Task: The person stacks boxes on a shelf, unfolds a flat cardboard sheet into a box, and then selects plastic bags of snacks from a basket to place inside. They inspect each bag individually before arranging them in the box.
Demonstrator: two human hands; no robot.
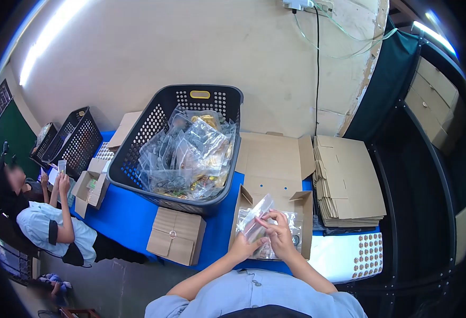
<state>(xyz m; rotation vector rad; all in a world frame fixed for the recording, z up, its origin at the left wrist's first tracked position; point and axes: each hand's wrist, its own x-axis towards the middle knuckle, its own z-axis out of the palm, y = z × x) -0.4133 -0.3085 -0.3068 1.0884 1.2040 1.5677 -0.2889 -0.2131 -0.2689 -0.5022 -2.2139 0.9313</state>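
A clear plastic bag [258, 216] is held up at a tilt in front of me, over an open cardboard box [269, 159]. My left hand [247, 246] grips its lower part, thumb pointing toward the right hand. The fingers of my right hand [279, 233] are bent and closed on the bag's right edge. What lies inside the bag is hard to make out. Beneath my hands, more clear packets [295, 221] lie in the box, partly hidden by my fingers.
A dark perforated basket [117, 168] full of clear bags stands left on the blue-covered table [129, 212]. Near its front sits a closed carton [175, 236]. Flattened cardboard [349, 175] is stacked right, by a sticker sheet [368, 256]. A co-worker [58, 225] stands at far left.
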